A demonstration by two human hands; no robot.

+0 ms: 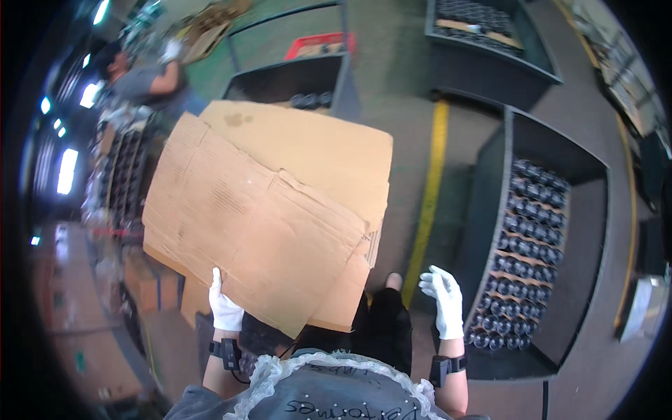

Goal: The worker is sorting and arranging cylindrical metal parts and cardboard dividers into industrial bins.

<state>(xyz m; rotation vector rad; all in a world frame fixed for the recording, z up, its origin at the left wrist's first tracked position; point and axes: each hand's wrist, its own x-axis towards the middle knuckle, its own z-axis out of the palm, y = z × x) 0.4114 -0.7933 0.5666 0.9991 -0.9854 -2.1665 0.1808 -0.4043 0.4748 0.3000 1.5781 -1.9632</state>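
Observation:
A stack of brown cardboard sheets (245, 203), creased and torn along some edges, spreads out in front of me. My left hand (225, 308), in a white glove, grips its near edge, the thumb on top and the other fingers hidden beneath. To the right, my white-gloved right hand (444, 297) hangs apart from the cardboard with nothing in it, its fingers partly spread. It is nearest to the wall of a dark bin (484, 203). Inside that bin, rows of round, shiny dark parts (521, 248) are separated by brown cardboard strips.
A second dark bin (490, 68) with similar parts stands at the far right. Beyond the cardboard is another bin (280, 80), near a red crate (318, 45). A person (150, 80) works at the far left. A yellow line (430, 189) crosses the floor; cardboard boxes (150, 280) stand left.

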